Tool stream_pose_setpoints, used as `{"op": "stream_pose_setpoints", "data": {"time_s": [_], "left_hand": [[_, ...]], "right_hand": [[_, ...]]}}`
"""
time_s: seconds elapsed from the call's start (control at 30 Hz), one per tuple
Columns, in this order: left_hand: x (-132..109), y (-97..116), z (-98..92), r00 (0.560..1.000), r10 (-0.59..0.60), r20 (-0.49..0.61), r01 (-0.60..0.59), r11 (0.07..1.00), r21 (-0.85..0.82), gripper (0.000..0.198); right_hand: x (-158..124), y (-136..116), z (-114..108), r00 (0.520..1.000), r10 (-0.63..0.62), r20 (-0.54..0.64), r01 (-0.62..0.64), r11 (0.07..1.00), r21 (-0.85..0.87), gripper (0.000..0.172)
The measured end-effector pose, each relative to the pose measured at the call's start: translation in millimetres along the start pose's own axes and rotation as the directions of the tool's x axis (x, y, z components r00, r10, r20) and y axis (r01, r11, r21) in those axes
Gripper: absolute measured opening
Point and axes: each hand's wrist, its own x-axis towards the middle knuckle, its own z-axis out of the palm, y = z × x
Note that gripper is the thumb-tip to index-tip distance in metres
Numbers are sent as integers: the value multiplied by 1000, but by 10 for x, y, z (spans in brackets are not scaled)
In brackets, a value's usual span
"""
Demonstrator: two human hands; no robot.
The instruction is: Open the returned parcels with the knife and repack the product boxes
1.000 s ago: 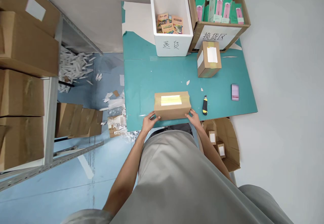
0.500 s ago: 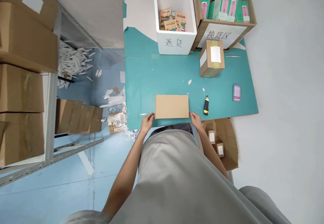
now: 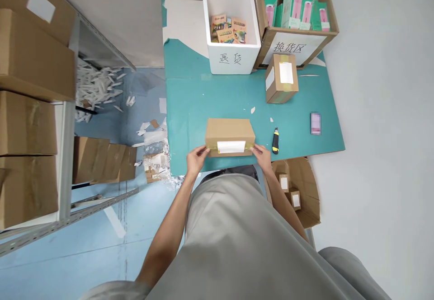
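A brown cardboard box (image 3: 229, 129) is at the near edge of the green table, tilted so that a taped side with a white label (image 3: 231, 147) faces me. My left hand (image 3: 196, 159) grips its left near corner, fingers closed. At the opposite corner my right hand (image 3: 263, 157) pinches the box the same way. To the right of the box lies a black and yellow utility knife (image 3: 275, 141), apart from my hand.
Behind stand a white foam bin (image 3: 233, 58) with small packets, an open carton (image 3: 298, 47) of green boxes, and a labelled parcel (image 3: 282, 79). A phone-like object (image 3: 315, 123) lies right. Shelving with cartons (image 3: 37, 56) is left; another open carton (image 3: 308, 191) sits below the table.
The box has been tipped between my hands, bringing its taped, labelled side into view. Both hands have risen slightly with it.
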Motion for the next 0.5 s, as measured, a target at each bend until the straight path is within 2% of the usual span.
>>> {"op": "stream_pose_setpoints", "data": {"time_s": [0.1, 0.17, 0.23, 0.33, 0.5], "left_hand": [[94, 238, 3, 982, 180, -57, -179, 984, 19, 51], [115, 332, 18, 973, 218, -79, -213, 975, 64, 52], [114, 349, 32, 975, 202, -96, -190, 974, 123, 49], [98, 264, 25, 985, 136, -107, -116, 978, 172, 44], [82, 68, -36, 995, 80, -53, -75, 993, 97, 50]], "right_hand": [[121, -205, -92, 994, -67, -89, 62, 996, -58, 58], [161, -273, -119, 991, -70, -112, 61, 995, -77, 56], [156, -277, -107, 994, -39, -98, 30, 995, -91, 54], [71, -218, -46, 998, 31, -48, -35, 995, -98, 50], [-126, -164, 19, 999, 30, -25, -33, 995, -98, 49]]}}
